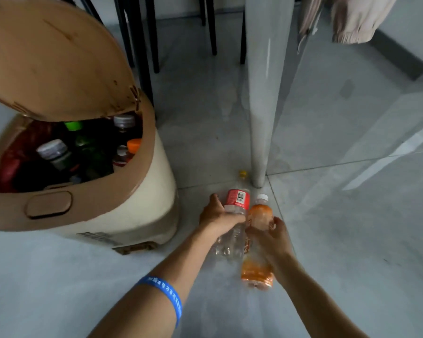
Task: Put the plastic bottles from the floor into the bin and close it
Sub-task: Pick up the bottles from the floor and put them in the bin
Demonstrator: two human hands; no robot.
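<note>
My left hand point(216, 214) grips a clear plastic bottle point(232, 228) with a red label and a yellow cap, low over the grey floor. Right beside it, my right hand point(275, 236) is closed around an orange bottle point(258, 240) with a white cap. The two bottles touch side by side. To the left stands the beige bin point(122, 196), its brown lid point(54, 59) raised. Several bottles with green, orange and silver caps fill the bin.
A pale table leg point(264, 93) stands just behind the bottles. Black chair legs point(152, 32) rise behind the bin. Beige cloth point(352, 18) hangs at the top right. A dark skirting board runs along the right wall.
</note>
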